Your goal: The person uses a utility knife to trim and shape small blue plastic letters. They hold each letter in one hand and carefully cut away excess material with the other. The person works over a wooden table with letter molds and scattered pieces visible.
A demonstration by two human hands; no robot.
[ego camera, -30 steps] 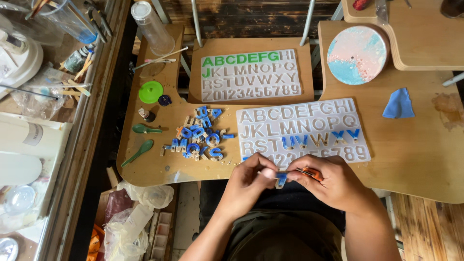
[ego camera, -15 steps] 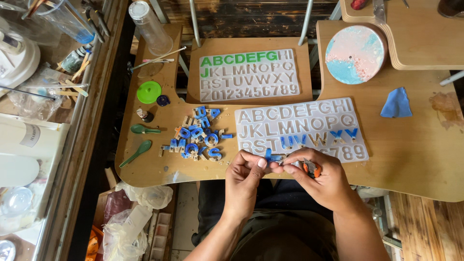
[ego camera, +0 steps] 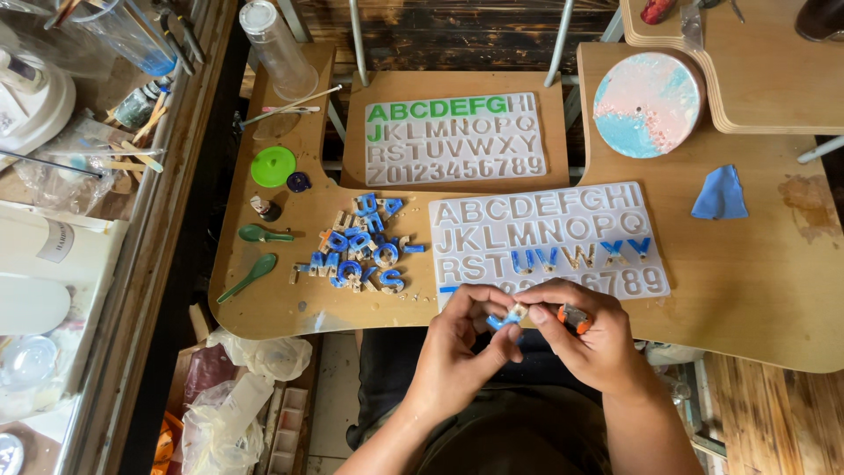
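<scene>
I see my left hand (ego camera: 462,339) and right hand (ego camera: 585,339) pinching a blue letter (ego camera: 505,318) over the wooden table (ego camera: 774,290), near the mold (ego camera: 545,237) and letter pile (ego camera: 360,251).

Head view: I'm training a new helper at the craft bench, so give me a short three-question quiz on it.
1. True or false: the left hand and right hand both pinch a small blue and tan letter.
2. Which mould has green letters: the far mould or the near mould?
3. What lies left of the near mould?

Key: 1. True. 2. The far mould. 3. A pile of letters.
</scene>
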